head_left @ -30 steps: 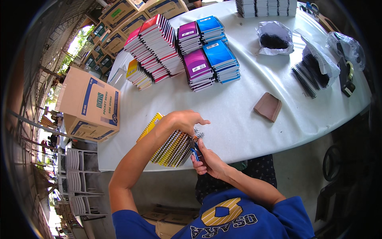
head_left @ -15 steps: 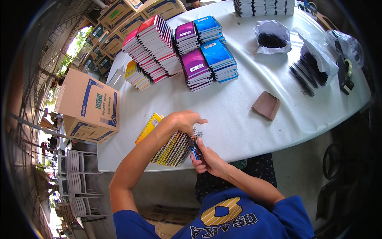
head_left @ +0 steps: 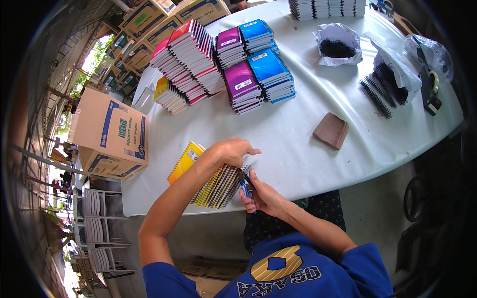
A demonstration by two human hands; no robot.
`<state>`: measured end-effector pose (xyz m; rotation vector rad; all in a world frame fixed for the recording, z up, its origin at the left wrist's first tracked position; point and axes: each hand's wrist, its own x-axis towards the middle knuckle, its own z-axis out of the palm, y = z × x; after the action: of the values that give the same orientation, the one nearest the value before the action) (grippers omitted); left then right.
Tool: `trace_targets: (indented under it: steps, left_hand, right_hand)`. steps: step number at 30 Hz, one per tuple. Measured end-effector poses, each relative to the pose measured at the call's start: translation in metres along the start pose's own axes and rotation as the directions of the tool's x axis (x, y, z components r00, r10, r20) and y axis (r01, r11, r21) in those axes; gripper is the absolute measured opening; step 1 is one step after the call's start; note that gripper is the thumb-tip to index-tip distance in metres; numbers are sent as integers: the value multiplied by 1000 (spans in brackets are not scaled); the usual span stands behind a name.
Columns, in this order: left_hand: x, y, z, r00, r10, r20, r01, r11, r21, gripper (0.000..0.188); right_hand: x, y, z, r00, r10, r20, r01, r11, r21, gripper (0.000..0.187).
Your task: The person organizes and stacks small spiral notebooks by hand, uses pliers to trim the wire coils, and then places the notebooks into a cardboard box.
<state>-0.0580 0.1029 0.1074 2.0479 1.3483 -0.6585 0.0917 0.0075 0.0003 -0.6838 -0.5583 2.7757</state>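
Note:
A stack of yellow spiral notebooks (head_left: 214, 188) lies at the near edge of the table, its coiled bindings facing me. My left hand (head_left: 234, 151) reaches over the stack and grips its right end, one finger stretched out to the right and the others partly hidden. Blue-handled pliers (head_left: 245, 187) are in my right hand (head_left: 267, 197), palm side up. Their dark jaws touch or nearly touch the wire ends at the stack's right end; the exact contact is too small to tell. Another yellow notebook (head_left: 185, 161) shows beyond my left forearm.
Stacks of red (head_left: 191, 59), purple (head_left: 243, 84) and blue notebooks (head_left: 271, 69) stand at the far left. An open carton (head_left: 117, 131) stands left. A brown block-like piece (head_left: 331, 130) lies to the right, with black coils (head_left: 380, 92), a plastic bag (head_left: 340, 44) and a tape dispenser (head_left: 430, 94) beyond.
My right thumb has lifted slightly and the pliers' handles look a little farther apart. My left hand has stayed at the notebooks' end.

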Motion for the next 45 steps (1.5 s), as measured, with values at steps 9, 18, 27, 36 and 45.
trace_targets:
  steps: [9,18,27,36,45]
  left_hand:
    - [5,-8,14,1000,-1,-7,1,1000,-24,80]
    - [9,-4,18,1000,-19,-14,20,999,30,82]
    - [6,8,23,991,1,-136,5,999,46,84]
    - [4,11,27,986,-37,-161,44,998,40,82]
    - [4,4,33,985,-32,-168,34,999,14,74]
  right_hand:
    - [-17,5,13,998,52,-36,-53,998,-24,75]
    - [-15,2,11,999,49,-2,-49,999,-5,76]
    - [1,10,-20,948,63,311,-148,955,256,72]
    - [-17,4,3,990,139,-39,-137,990,38,78]
    - [-14,5,8,991,110,-80,-110,994,12,76]
